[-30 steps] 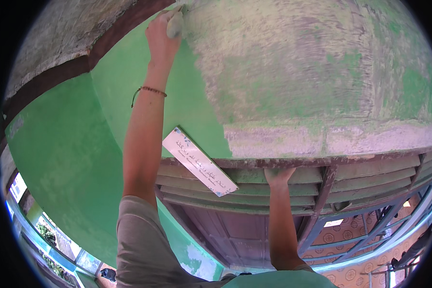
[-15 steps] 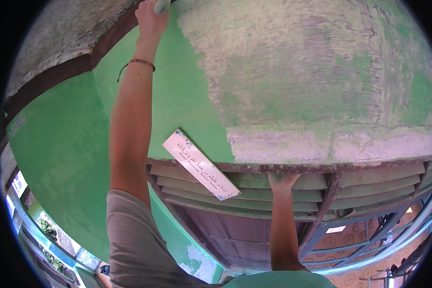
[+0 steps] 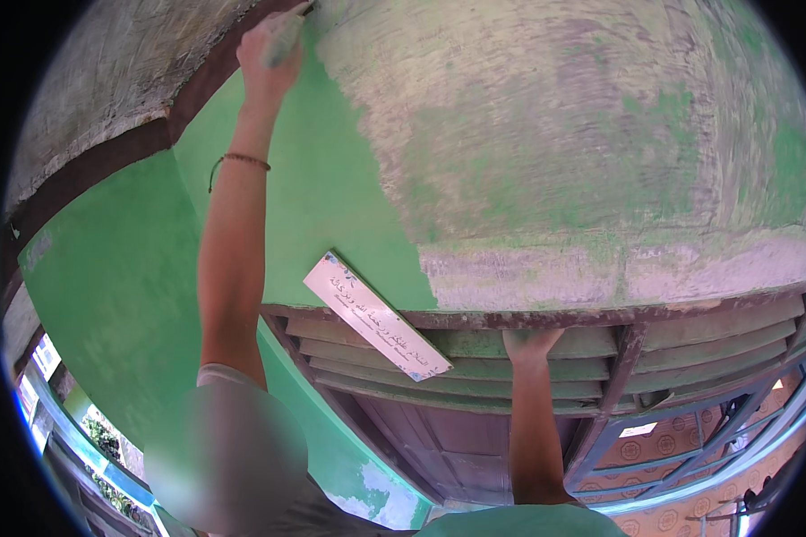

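Observation:
My left hand [image 3: 264,58] is raised at the top of the view, closed around a tool with a smooth, pale grey-green handle [image 3: 283,41]. The tool's dark tip touches or nearly touches the wall near the brown trim; its kind is not clear. Below, my right hand [image 3: 532,344] grips the brown wooden frame [image 3: 475,319] above the louvred vent slats [image 3: 573,365], with its fingertips hidden there. Smooth green paint [image 3: 331,179] covers the wall near my left arm. Right of it, the wall is a streaky, pale, patchy surface [image 3: 528,161].
A white sign with blue flowers [image 3: 378,315] hangs at a slant over the vent. Brown trim [image 3: 201,85] borders the rough grey ceiling [image 3: 107,89]. Lower down are a brown panelled door [image 3: 430,438], a blue window frame [image 3: 636,465] and a patterned orange floor [image 3: 663,524].
My left hand has come slightly down and left with the tool, so more of the handle and its dark tip show. My right hand keeps its hold on the frame.

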`<act>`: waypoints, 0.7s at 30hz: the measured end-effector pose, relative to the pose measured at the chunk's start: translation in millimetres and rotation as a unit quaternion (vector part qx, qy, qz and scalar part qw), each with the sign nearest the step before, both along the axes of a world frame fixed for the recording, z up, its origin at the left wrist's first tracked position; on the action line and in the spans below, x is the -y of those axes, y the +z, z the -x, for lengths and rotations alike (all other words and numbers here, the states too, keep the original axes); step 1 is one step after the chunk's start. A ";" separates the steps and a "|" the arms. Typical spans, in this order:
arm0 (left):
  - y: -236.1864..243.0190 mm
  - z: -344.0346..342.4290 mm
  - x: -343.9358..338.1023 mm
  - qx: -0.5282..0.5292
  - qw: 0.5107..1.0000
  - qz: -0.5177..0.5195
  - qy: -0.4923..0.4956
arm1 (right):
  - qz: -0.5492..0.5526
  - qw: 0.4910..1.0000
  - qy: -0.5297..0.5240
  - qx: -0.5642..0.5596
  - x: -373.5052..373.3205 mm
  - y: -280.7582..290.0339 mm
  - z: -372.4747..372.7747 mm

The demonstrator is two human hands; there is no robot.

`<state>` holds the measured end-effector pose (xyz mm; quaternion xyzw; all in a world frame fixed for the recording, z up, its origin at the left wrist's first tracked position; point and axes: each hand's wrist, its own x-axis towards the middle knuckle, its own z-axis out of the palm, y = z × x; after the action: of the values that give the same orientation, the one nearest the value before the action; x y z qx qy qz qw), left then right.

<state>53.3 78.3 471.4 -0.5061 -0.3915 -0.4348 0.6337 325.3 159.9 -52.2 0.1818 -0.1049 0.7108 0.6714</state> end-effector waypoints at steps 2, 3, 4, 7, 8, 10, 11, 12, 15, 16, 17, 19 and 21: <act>13.8 17.0 6.1 0.019 1.000 -0.007 0.021 | 0.000 1.000 0.012 0.007 4.8 -1.9 6.2; 19.9 9.9 6.6 0.045 0.999 -0.008 -0.002 | 0.001 1.000 0.008 0.008 2.7 -3.4 5.5; 23.5 4.5 8.2 0.071 0.997 -0.009 -0.025 | 0.002 1.000 0.004 0.011 1.0 -5.3 4.9; -11.7 -25.8 11.3 -0.009 1.000 -0.027 -0.012 | 0.006 1.000 -0.018 0.013 -7.4 -6.6 2.0; -6.6 -28.5 11.3 -0.027 0.999 -0.031 -0.017 | 0.003 1.000 -0.022 0.012 -4.1 -3.1 2.4; 0.4 -19.1 19.4 -0.052 0.998 -0.034 -0.017 | 0.004 1.000 -0.016 0.010 6.5 3.6 5.1; 5.8 -18.3 19.3 -0.033 0.999 -0.026 -0.022 | 0.007 1.000 -0.011 0.004 9.0 6.3 5.9; 9.1 -20.8 16.7 -0.013 0.999 -0.016 -0.028 | 0.013 1.000 -0.008 0.000 11.1 5.9 5.6; -5.4 -15.9 12.3 -0.037 0.999 0.003 -0.038 | 0.026 1.000 -0.006 0.005 -0.4 -3.0 4.8; -9.1 -16.8 9.6 -0.061 0.997 0.006 -0.042 | 0.023 1.000 -0.010 0.003 -0.5 -2.9 4.7; -3.9 -21.1 7.4 -0.058 0.998 0.000 -0.021 | 0.021 1.000 -0.014 0.001 0.2 -2.7 4.7; 14.1 -15.0 10.5 -0.042 0.999 -0.016 0.029 | 0.009 1.000 -0.014 0.007 2.1 -0.9 6.9; 38.2 -5.4 12.0 -0.036 0.998 -0.036 0.032 | 0.012 1.000 -0.008 0.017 3.1 -5.2 8.0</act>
<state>58.7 66.3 509.7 -0.4858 -0.3681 -0.4097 0.6787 317.2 156.9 -57.3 0.1609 -0.1097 0.7095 0.6772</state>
